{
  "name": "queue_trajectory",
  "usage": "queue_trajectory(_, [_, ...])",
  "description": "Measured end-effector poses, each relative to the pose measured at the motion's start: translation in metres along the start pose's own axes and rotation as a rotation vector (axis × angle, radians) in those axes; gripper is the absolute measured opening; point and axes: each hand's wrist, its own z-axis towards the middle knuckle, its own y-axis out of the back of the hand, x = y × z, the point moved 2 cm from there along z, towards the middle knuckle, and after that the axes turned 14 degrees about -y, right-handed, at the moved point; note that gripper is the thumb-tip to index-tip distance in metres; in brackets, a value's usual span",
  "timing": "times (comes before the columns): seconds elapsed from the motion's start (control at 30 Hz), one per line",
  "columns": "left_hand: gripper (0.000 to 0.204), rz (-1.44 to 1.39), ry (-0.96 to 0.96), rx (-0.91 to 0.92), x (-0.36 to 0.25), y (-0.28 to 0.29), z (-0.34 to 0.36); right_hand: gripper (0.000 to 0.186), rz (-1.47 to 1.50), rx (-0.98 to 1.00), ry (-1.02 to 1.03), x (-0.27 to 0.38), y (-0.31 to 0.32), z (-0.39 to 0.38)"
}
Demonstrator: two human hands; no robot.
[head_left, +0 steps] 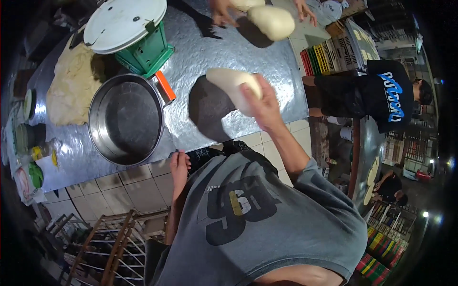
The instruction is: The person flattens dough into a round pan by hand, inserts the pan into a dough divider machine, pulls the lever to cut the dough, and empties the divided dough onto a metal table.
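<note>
My right hand (263, 106) grips a pale, elongated piece of dough (226, 83), lifted above the metal table (191, 62), with its shadow on the surface. My left hand (179, 165) is low by the table's near edge, its fingers curled; what they hold, if anything, I cannot make out. A round steel pan (129, 119) stands empty to the left of the dough. Behind the pan is a green weighing scale (145, 52) with a round white platform (125, 24). A large mound of dough (71, 88) lies at the left.
At the far edge another person's hands (223, 12) are beside a smooth dough lump (273, 23). Stacked crates (329, 55) and a person in a dark shirt (389, 93) are off to the right. A bottle (40, 152) stands near the left end; a rack (109, 248) is at lower left.
</note>
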Motion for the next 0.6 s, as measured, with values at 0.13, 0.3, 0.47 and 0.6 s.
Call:
queue_trajectory(0.13, [0.025,0.077,-0.148,0.181,-0.019,-0.033,0.013,0.038,0.490,-0.107,0.094,0.026,0.044,-0.018])
queue_trajectory(0.3, [0.018,0.181,-0.556,-0.023,-0.030,-0.055,0.034,0.057,-0.227,-0.365,-0.326,-0.075,0.164,0.006])
queue_trajectory(0.47, [0.031,0.267,-0.599,0.200,-0.089,-0.120,0.093,0.051,-0.260,-0.616,-0.498,-0.185,0.217,-0.025])
queue_trajectory(0.6, [0.040,0.650,-1.003,0.383,-0.085,-0.198,0.180,0.052,0.281,-0.529,-0.624,-0.201,0.133,-0.031])
